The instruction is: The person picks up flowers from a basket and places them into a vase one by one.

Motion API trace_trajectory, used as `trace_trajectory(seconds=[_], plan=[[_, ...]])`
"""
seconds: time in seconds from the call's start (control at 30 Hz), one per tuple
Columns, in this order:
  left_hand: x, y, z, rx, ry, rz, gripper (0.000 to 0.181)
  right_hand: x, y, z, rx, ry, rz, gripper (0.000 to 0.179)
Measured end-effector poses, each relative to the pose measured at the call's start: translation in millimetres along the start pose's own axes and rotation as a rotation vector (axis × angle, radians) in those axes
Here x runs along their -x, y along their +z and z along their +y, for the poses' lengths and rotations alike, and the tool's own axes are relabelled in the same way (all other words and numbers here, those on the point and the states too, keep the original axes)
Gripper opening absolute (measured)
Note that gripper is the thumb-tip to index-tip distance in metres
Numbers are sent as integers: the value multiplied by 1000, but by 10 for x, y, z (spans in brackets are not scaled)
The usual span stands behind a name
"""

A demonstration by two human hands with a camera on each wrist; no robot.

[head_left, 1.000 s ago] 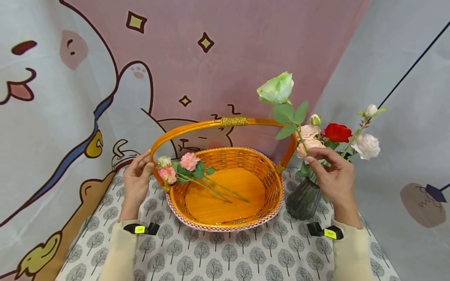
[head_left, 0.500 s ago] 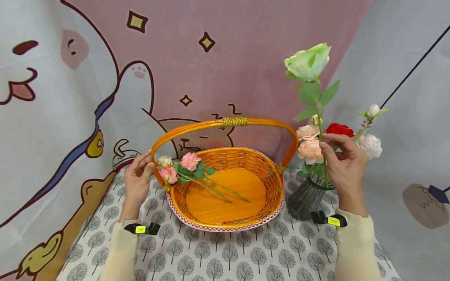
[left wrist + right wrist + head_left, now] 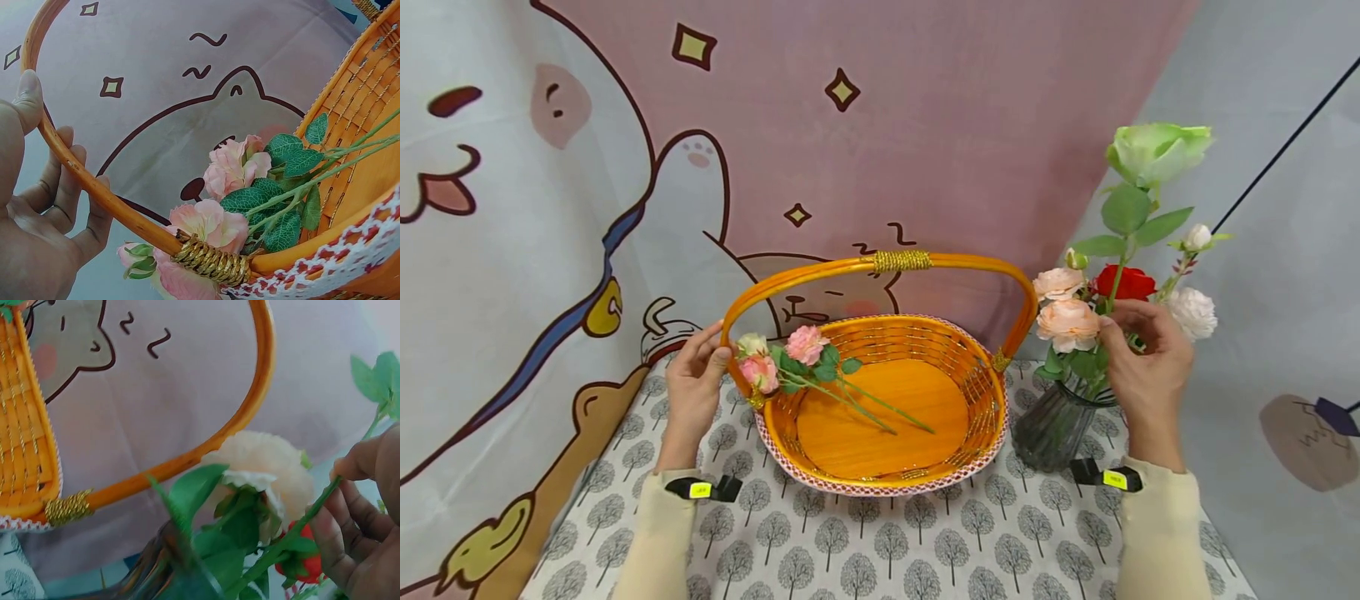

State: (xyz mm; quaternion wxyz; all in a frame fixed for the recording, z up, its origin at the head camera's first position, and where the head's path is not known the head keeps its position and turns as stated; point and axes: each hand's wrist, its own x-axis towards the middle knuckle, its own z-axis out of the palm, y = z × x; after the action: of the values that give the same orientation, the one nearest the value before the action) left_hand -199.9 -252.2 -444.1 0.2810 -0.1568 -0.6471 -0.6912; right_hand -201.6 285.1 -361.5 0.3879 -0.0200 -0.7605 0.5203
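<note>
While the right hand is pinching its stem, the green rose is standing above the vase, its bloom showing higher than all the others. Right wrist view: thumb and fingers are pressing the stem from opposite sides; the stem is running down toward the vase mouth, its lower end hiding among foliage, so depth of insertion cannot be told. Close around it, two peach flowers, a red rose, a white flower and a white bud are clustering over the vase, which is of dark, ribbed, see-through material. Just beside the vase, toward the left, an orange woven basket is sitting with its arched handle upright, gold cord binding the top. Pink flowers and a cream flower are lying at the basket's left end, two green stems slanting across its floor. The left hand is holding the handle low on that side, thumb on one face, fingertips bearing on the other. Underneath, a tree-printed cloth is covering the tabletop; behind, a pink-and-white cartoon backdrop is hanging.
</note>
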Motion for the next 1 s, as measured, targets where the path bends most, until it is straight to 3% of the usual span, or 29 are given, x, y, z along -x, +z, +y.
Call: trace_trajectory(seconds=[0.2, 0.4, 0.6, 0.8, 1.0], plan=[[6, -2, -1, -9, 1, 4, 39, 55, -14, 109, 190, 94, 16, 31], [8, -5, -15, 5, 7, -2, 38, 94, -4, 157, 251, 80, 50, 29], [12, -9, -16, -29, -28, 12, 39, 122, -27, 204, 357, 113, 36, 34], [40, -5, 0, -83, -68, 35, 39, 163, -81, 291, 418, 60, 56, 29], [15, 0, 11, -84, -64, 38, 38, 196, -116, 341, 483, 16, 55, 29]])
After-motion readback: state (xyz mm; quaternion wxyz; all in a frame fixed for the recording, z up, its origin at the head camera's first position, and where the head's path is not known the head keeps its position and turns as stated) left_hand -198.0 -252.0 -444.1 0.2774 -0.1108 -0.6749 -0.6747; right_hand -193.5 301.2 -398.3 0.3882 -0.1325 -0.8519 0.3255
